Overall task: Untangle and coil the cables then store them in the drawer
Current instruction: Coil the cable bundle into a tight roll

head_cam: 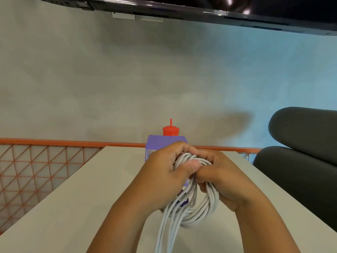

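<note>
**A:** What's on the left of the frame?

**B:** An orange mesh rail (27, 170) runs along the left edge, beside the pale counter (87, 189). I see nothing of the task over there.

**A:** And the hands?

**B:** They are at the centre, a little below the middle. The left hand (167, 170) grips the top of the cables (202, 212), with its fingers curled over the bundle and the thumb pressed across the strands. The right hand (220, 178) touches it just to the right and curls round the same bundle from the other side.

**A:** So where are the cables?

**B:** They are held above the counter at lower centre. A grey-white loop hangs under the hands, and several strands run down out of the bottom edge.

**A:** Which step is that?

**B:** Coiling, I'd say, and close to done for this bundle. The loop looks tidy, but the trailing strands aren't wound in yet.

**A:** What does the next move need?

**B:** Probably winding that tail round while the left hand's grip keeps the loops from springing apart. After that comes stowing. A purple box (164, 141) stands behind the hands with a red cup (170, 131) beyond it. It may be the storage the task means, but the hands hide its front, so I can't tell.

**A:** And on the right?

**B:** A dark chair (300, 143) at the right edge, beside the counter.
</note>
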A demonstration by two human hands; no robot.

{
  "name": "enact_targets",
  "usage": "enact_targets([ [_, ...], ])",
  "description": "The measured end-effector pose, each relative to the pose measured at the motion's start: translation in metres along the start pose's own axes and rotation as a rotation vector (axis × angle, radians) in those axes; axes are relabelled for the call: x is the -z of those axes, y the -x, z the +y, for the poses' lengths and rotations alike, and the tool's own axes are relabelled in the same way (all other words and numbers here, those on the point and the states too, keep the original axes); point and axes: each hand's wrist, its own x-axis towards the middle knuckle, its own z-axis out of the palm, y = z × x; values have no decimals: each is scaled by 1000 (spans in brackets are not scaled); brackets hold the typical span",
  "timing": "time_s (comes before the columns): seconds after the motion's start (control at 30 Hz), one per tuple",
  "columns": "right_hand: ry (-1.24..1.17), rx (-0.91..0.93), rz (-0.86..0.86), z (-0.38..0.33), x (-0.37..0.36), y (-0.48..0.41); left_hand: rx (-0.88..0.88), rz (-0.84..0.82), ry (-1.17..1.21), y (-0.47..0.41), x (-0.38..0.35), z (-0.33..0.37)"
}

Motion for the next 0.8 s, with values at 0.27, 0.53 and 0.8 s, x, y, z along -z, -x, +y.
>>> enact_targets([
  [0.27, 259, 14, 22, -2, -1, 1, -60, 92, -176, -2, -3, -3],
  [0.53, 414, 77, 244, -2, -12, 0, 68, 2, -135, -3, 1, -9],
  [0.8, 584, 93, 262, 5, -16, -5, 105, 11, -337, 0, 2, -9],
])
